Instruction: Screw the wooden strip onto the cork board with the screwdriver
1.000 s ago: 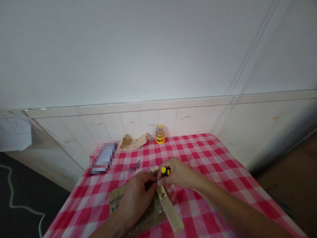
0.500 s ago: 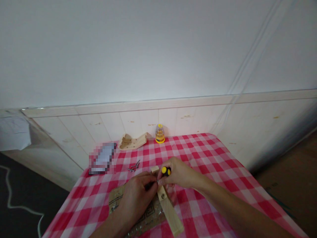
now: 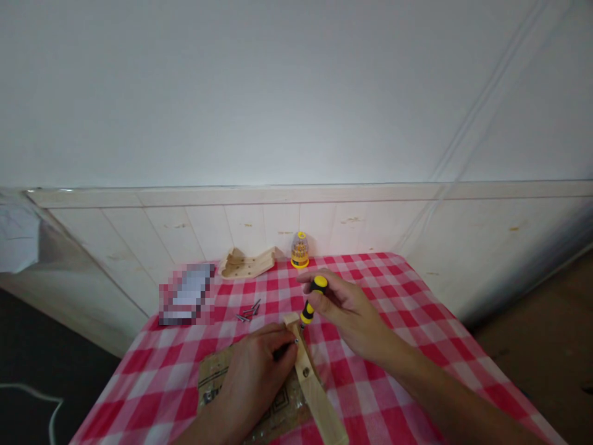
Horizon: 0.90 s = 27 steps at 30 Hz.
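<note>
My right hand (image 3: 354, 312) is closed around a black and yellow screwdriver (image 3: 308, 309), tilted with its tip down near the wooden piece. Under both hands lies a pale wooden piece (image 3: 319, 402), long and angled, with a hole in its face. My left hand (image 3: 259, 364) pinches a small metal screw (image 3: 296, 341) at the wood's upper part. Most of the screw is hidden by the fingertips. A brown printed package (image 3: 213, 371) with clear plastic lies partly beneath my left hand.
Several loose screws (image 3: 249, 312) lie beyond my left hand. A curved wooden part (image 3: 248, 264) and a clear-domed yellow bit set (image 3: 300, 250) stand near the wall. At left is a blurred-out, phone-like object (image 3: 188, 295). A red and white checked cloth (image 3: 393, 395) covers the table.
My right hand has drawn back from the screw, up and to the right, and the screwdriver has turned so its tip points down at the wood. My left hand stays at the screw.
</note>
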{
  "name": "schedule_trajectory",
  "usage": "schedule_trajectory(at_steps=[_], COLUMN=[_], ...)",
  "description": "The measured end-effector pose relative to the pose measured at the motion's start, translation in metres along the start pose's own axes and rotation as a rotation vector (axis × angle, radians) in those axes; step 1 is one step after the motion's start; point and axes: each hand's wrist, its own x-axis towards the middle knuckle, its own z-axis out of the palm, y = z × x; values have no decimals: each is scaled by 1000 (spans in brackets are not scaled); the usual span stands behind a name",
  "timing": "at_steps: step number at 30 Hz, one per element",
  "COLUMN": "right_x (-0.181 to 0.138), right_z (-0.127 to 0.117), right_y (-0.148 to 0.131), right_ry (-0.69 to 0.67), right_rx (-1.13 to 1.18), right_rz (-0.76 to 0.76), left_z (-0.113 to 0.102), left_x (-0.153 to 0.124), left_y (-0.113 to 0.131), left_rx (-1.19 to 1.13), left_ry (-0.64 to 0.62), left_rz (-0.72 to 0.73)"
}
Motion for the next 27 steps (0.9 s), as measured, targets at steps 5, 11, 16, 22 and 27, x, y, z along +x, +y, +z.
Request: schedule_trajectory(at_steps=[5,11,16,22,27], right_x=[-4,-6,-4,-7,-11], right_z=[8,8,5,7,11], right_y=[8,11,10,15,13], right_ry=[34,48,11,-1,7], right_rx=[-126,-213,-218,-213,-292], right_rz=[-35,-25,-19,-29,-130], left_z=[0,2,1,0,1], left_x=[0,3,3,3,3], left_y=[-3,-6,-6,-6,-9], left_rx=[-33,-37,-44,-35,-42], left_ry=[6,7,7,7,10], left_rz=[38,58,63,57,57])
